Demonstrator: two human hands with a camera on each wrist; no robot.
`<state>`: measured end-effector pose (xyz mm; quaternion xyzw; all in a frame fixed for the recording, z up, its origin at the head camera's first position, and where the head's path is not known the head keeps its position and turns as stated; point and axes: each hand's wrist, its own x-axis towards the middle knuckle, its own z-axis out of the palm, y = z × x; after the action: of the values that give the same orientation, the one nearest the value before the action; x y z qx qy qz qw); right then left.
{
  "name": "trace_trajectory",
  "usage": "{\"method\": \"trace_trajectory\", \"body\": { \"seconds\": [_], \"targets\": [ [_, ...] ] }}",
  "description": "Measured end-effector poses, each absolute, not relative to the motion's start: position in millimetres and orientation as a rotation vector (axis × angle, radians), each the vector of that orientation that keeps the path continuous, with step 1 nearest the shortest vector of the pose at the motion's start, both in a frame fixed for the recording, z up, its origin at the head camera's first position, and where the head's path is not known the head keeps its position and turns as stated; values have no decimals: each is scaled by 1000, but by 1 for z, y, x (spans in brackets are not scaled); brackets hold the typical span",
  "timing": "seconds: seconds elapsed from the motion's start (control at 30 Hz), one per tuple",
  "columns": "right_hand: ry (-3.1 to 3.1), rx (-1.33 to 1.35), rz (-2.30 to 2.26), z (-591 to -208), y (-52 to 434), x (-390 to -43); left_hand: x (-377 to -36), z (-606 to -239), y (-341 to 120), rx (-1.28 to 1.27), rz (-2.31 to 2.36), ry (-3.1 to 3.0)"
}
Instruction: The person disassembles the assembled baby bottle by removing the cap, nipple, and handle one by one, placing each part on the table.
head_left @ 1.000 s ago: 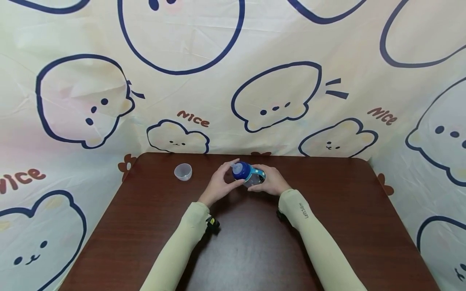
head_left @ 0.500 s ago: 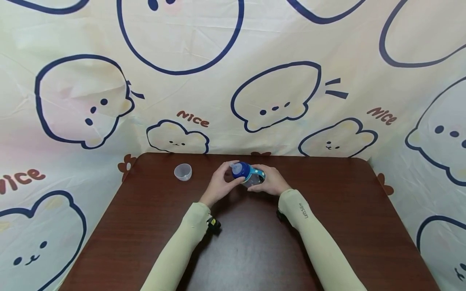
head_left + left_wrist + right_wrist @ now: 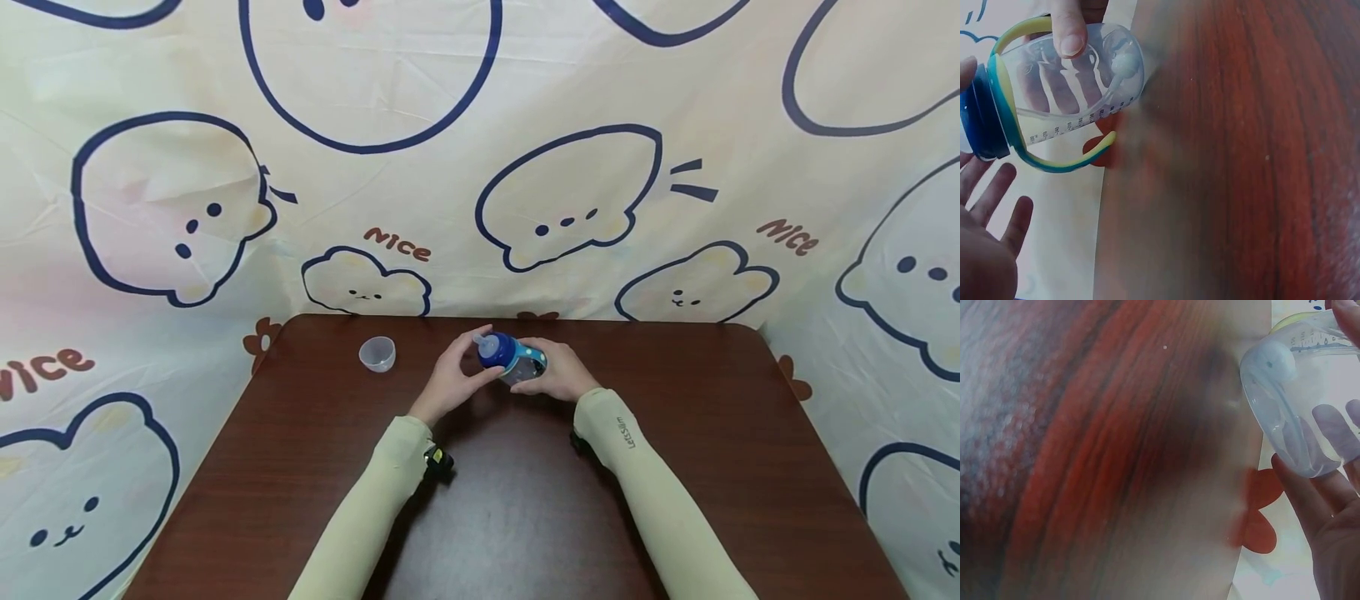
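A clear baby bottle (image 3: 523, 373) with a blue collar (image 3: 497, 350), a see-through spout and teal-and-yellow handles (image 3: 1060, 166) is held tilted near the table's far edge, spout to the left. My left hand (image 3: 452, 379) holds it at the collar between thumb and fingers; in the left wrist view its other fingers spread below. With thumb and fingers, my right hand (image 3: 558, 373) grips the clear body. Through the wall show a straw with a round white weight (image 3: 1125, 64) and measuring marks. The right wrist view has the bottle's base (image 3: 1297, 425) over the fingers.
A small clear cup (image 3: 377, 354) stands on the brown table (image 3: 517, 500), left of the hands near the far edge. Behind and at both sides hangs a cream cloth (image 3: 442, 192) with cartoon bears.
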<state>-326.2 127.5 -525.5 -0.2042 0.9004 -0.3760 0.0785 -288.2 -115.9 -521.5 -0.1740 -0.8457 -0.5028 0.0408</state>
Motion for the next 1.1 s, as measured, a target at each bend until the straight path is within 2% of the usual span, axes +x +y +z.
{"method": "trace_trajectory", "body": {
  "seconds": [0.27,0.73,1.1],
  "targets": [
    [2691,-611,-1123,-526,128,-327,-288,-521,-116,-565,-1526,-2612],
    [2680,-595,-1146,-529,130,-329,-288,-520,-109,-446,-1527,-2611],
    [2664,-609,-1179,-529,130,-328,-287,-518,-114,-518,-1553,-2661]
  ]
}}
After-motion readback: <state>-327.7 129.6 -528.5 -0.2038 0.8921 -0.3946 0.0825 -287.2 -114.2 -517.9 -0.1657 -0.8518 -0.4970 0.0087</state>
